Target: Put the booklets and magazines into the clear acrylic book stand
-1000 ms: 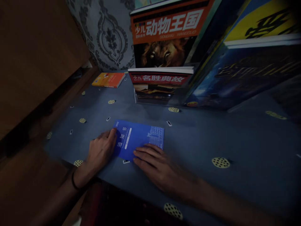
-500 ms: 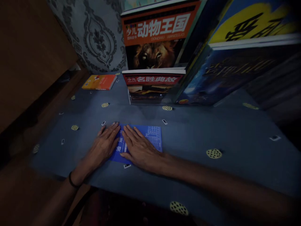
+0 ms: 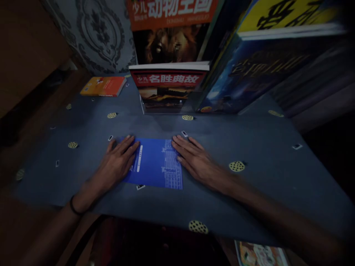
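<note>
A blue printed leaflet (image 3: 152, 162) lies flat on the table, with a pale line drawing of buildings along its right side and a white strip near its left. My left hand (image 3: 118, 159) rests palm down over the leaflet's left end, fingers stretched out and hiding part of the print. At the opposite end, my right hand (image 3: 195, 160) lies flat with its fingertips on the right edge; most of its palm is beyond the paper. Neither hand grips anything.
The table has a grey-blue cloth (image 3: 210, 207) with pineapple prints. Upright books, among them a red-banded book (image 3: 169, 88) and a dark blue book (image 3: 249, 81), stand at the back. An orange book (image 3: 103, 87) lies back left. A patterned picture (image 3: 262, 255) shows below the front edge.
My right hand has slid right across the leaflet, from its middle to its right edge, uncovering the blue middle. My left hand stays on the left end. The camera view has shifted slightly.
</note>
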The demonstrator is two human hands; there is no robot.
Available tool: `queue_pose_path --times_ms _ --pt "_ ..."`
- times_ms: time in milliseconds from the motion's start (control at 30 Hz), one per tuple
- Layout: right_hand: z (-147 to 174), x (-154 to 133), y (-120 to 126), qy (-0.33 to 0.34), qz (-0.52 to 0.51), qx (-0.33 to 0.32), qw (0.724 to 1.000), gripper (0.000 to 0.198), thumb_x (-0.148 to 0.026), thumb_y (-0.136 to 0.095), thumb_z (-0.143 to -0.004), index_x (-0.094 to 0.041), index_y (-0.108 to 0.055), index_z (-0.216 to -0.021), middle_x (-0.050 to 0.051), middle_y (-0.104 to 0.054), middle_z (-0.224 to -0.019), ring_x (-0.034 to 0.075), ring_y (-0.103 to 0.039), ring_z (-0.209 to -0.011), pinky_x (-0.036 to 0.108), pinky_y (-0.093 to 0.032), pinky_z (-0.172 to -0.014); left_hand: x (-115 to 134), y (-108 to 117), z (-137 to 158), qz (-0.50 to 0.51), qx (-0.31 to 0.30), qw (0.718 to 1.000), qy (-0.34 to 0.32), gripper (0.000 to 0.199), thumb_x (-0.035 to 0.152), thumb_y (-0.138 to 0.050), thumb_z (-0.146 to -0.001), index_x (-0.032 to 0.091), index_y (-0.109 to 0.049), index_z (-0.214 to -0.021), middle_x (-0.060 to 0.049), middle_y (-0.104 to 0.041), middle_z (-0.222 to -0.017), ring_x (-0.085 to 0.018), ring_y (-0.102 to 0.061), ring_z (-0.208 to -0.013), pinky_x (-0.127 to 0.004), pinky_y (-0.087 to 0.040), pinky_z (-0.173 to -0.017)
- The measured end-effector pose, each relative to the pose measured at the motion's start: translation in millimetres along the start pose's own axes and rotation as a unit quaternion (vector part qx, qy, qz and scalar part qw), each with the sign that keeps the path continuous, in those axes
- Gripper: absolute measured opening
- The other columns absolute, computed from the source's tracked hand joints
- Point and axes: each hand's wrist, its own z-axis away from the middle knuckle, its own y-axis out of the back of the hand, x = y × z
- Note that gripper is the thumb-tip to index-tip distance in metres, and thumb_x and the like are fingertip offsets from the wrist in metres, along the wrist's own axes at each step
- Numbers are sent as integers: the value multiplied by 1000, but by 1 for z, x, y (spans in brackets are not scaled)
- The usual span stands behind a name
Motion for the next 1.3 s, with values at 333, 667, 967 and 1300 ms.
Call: queue_pose_path --times_ms 333,667,967,1300 --pt "2 7 -7 13 -12 27 999 48 -25 -33 -107 -15 -44 -153 16 -45 -160 25 -36 -152 57 -34 -123 67 -6 -31 68 -85 976 -188 41 37 -44 -107 38 -51 -148 -4 -29 -169 -30 -23 -158 -63 -24 -125" --pt "1 6 -8 11 15 32 999 46 -25 -32 -108 -14 -51 -149 16 -51 -156 26 -42 -149 55 -37 -122 54 10 20 71 -105 972 -199 49 36 -53 -104 43 -45 -151 -2 -31 -168 -29 -28 -156 -62 -27 -126" --pt "1 9 -11 20 39 37 998 47 -27 -33 -108 -17 -49 -151 13 -52 -156 26 -45 -147 55 -40 -120 -7 14 83 36 -68 994 -83 49 33 -48 -106 41 -40 -154 -1 -34 -167 -27 -28 -156 -60 -25 -126" --pt "-16 -30 -17 65 45 54 995 42 -22 -38 -107 -13 -54 -145 16 -53 -154 28 -42 -149 57 -39 -120 -17 10 96 40 10 997 -65 46 29 -44 -108 36 -45 -153 -5 -46 -160 -24 -41 -150 -54 -29 -126"
